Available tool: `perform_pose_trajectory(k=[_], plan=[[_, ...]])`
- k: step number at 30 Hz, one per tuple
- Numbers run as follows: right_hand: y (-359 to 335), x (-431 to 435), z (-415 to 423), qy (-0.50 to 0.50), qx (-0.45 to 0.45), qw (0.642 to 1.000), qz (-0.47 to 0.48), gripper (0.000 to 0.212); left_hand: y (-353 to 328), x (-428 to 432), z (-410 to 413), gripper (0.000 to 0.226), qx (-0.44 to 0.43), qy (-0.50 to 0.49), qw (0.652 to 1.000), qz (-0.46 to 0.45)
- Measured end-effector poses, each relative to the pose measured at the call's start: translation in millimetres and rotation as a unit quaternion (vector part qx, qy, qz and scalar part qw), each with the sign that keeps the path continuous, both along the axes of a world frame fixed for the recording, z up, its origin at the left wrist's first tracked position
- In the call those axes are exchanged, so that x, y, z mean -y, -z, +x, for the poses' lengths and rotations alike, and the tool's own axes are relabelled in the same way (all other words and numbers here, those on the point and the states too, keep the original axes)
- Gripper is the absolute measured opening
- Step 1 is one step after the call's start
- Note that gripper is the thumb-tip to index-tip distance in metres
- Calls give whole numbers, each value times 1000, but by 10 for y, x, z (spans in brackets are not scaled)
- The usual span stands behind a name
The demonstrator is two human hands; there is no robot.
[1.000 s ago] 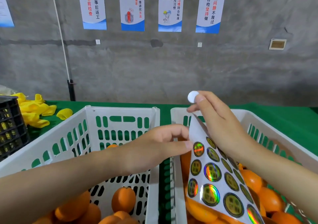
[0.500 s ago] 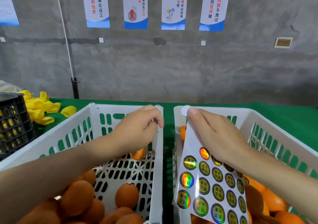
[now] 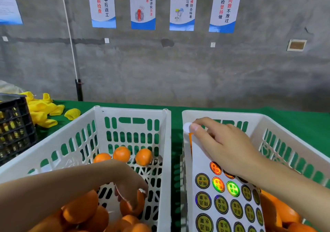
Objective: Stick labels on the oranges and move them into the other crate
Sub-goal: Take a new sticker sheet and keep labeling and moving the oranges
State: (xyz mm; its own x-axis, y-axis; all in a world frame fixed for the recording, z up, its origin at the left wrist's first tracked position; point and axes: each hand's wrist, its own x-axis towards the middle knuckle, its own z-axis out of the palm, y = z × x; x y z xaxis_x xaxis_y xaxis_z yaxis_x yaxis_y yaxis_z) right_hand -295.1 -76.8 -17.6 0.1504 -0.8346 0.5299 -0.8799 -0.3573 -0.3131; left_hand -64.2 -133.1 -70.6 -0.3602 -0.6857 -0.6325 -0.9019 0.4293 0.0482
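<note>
I judge this the pick-up step: my left hand [image 3: 130, 183] grips an orange [image 3: 133, 205] in the left crate [image 3: 132, 109], my right hand [image 3: 225, 149] holds the sticker sheet [image 3: 221, 205] (one label [image 3: 187, 127] on a fingertip), to press on next.

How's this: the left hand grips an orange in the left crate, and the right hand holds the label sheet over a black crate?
Nearly. The head view shows the right hand holding the sheet over a white crate, not black. The rest holds.
</note>
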Motion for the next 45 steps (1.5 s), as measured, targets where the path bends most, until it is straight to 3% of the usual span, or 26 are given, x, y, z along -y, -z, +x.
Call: perform_pose_trajectory(k=[3,6,8,10,13,16,23,27,31,35,40,45], plan=[[0,12,0,23,-17,1000,-3,46,-75,172,72,42,8,34,999,-11],[-8,40,-26,63,-13,998,-11,42,-253,422,155,43,-38,36,984,-170],[-25,48,-33,79,-1,997,-17,40,-312,536,189,56,-128,-12,931,-340],[-37,47,-33,85,13,996,-26,42,-418,550,159,68,-254,-52,847,-463],[-55,48,-41,95,36,994,-45,44,-613,350,7,65,-448,-73,762,-462],[-89,54,-62,104,57,991,-57,48,-674,7,-194,53,-553,-75,721,-410],[-173,-10,-28,110,74,982,-134,50,-559,-264,-373,56,-537,-27,755,-376],[-197,-70,-2,80,39,984,-157,57,-486,-188,-333,47,-541,-30,757,-364],[-198,-106,26,56,15,985,-165,47,-441,-149,-320,51,-534,-31,759,-371],[-196,-111,28,30,13,990,-136,39,-447,-148,-325,55,-540,-26,756,-370],[-189,-73,12,24,31,994,-103,53,-489,-148,-321,78,-531,-19,748,-398],[-201,-52,2,18,12,997,-80,63,-538,-166,-290,83,-517,10,747,-418]])
